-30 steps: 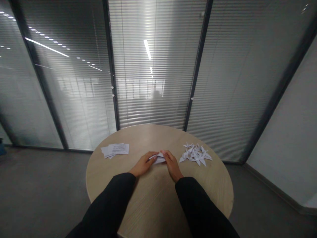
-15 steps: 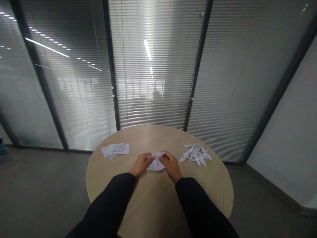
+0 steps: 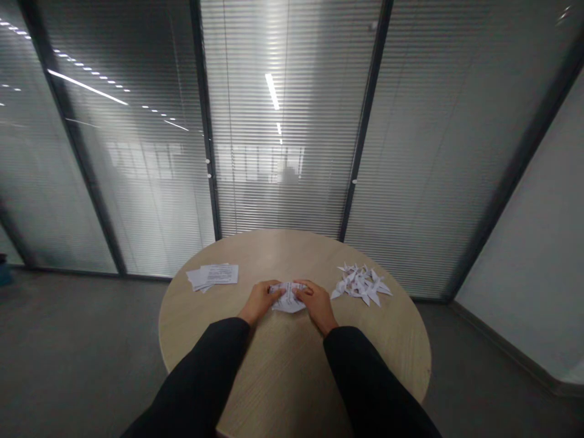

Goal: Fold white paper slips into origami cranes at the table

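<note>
A printed sheet of paper [image 3: 289, 300], small and creased, is held between both hands over the middle of the round table. My left hand [image 3: 262, 300] pinches its left side, thumb on top and fingers behind. On the opposite side my right hand [image 3: 316, 303] grips it the same way, thumb on the printed face. The fingertips behind the sheet are partly hidden. To the right of my right hand lies a heap of pointed white folded-paper pieces [image 3: 360, 283]. Several flat printed paper sheets [image 3: 219, 274] overlap on the left of the table.
The round wooden table [image 3: 283, 371] has a curved edge on both sides and at the back. Behind it stands a glass partition with blinds [image 3: 285, 207] and dark frames. A pale wall [image 3: 542, 255] rises at the right.
The sheet's near edge has shifted up slightly, and its upper part looks more bent between my thumbs. My right fingers have moved a little. The heap and the flat sheets stay put.
</note>
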`<action>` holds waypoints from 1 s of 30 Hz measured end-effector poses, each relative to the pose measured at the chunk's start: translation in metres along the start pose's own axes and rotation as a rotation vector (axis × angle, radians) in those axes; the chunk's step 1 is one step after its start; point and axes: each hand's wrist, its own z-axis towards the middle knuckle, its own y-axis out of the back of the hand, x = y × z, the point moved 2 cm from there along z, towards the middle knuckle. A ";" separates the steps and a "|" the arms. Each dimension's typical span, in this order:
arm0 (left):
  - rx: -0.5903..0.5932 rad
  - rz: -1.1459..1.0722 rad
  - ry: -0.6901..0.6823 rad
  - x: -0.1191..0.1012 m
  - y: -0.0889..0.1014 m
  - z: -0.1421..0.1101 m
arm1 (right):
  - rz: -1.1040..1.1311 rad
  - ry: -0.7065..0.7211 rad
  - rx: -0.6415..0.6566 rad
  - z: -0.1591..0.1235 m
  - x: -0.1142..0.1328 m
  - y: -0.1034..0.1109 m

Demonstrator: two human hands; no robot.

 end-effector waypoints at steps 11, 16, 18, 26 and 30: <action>0.068 -0.265 0.063 0.008 0.003 0.004 | 0.149 -0.153 0.076 0.001 -0.004 0.002; 0.070 -0.338 0.117 0.006 0.006 0.003 | 0.232 -0.104 0.155 0.000 0.000 0.000; 0.080 -0.365 0.133 0.004 0.006 0.001 | 0.244 -0.112 0.149 0.001 0.000 0.000; 0.156 -0.441 0.239 -0.006 0.006 -0.004 | 0.281 -0.176 0.025 0.003 -0.006 0.004; 0.202 -0.477 0.207 -0.010 0.006 -0.007 | 0.290 -0.114 0.001 0.007 -0.012 0.006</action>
